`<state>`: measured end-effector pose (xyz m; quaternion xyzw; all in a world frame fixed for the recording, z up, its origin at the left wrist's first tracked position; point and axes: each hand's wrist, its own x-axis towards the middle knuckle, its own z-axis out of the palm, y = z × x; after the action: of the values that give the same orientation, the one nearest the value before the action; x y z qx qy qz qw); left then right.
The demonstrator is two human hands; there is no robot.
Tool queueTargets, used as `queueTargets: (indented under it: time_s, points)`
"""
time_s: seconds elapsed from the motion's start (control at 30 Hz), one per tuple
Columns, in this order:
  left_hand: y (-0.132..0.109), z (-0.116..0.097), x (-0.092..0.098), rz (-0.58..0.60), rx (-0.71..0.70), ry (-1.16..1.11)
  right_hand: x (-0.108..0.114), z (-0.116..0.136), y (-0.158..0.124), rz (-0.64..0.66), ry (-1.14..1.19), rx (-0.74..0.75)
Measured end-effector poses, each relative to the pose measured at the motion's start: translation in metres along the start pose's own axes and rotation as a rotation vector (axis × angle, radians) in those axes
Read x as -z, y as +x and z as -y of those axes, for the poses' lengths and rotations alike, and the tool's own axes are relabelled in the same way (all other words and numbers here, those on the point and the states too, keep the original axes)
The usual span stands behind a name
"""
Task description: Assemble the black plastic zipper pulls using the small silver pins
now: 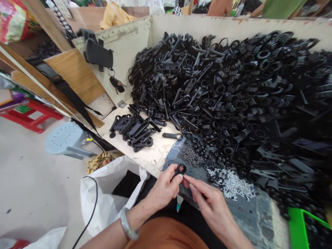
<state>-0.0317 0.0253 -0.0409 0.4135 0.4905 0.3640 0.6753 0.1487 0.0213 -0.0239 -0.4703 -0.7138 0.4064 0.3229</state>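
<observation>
My left hand (166,183) is closed round a black plastic part with a ringed end (182,168), held up over the front edge of the bench. Close beside it, my right hand (207,195) is closed in a pinch, its fingertips at the lower side of that part. Whatever the right fingers pinch is too small to make out. Beyond the hands lie a heap of small silver pins (233,183) and a patch of tiny dark brown pieces (191,155). A single black arm-shaped part (169,136) lies flat on the bench, near a group of similar parts (135,130).
A big mound of black plastic parts (207,83) fills the walled bench. Keys (118,84) hang from the left panel (121,41). A white sack (90,197) stands open below, near a light blue stool (63,138). A green bin (295,224) sits at right.
</observation>
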Motion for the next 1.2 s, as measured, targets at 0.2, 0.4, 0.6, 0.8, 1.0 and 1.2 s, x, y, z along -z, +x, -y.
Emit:
queueTargets:
  time_s: [0.2, 0.4, 0.6, 0.8, 1.0, 1.2]
  points:
    - [-0.002, 0.001, -0.001, -0.029, -0.011, 0.056, 0.002, 0.001, 0.003, 0.023, -0.035, 0.012]
    - [-0.001, 0.000, 0.000, -0.019, -0.006, 0.056, 0.005, 0.004, 0.010, 0.083, -0.098, 0.036]
    - [0.000, 0.001, 0.001, -0.046, -0.022, 0.070, 0.008, 0.012, 0.020, 0.186, -0.150, 0.015]
    - [0.000, 0.000, 0.004, -0.019, -0.016, 0.012, 0.014, 0.010, 0.026, 0.259, -0.096, 0.000]
    - [-0.002, 0.002, 0.007, 0.009, -0.004, -0.017, 0.018, 0.010, 0.030, 0.289, -0.103, 0.034]
    - [-0.003, 0.001, 0.006, 0.000, 0.008, 0.008, 0.023, 0.019, 0.037, 0.421, -0.239, 0.015]
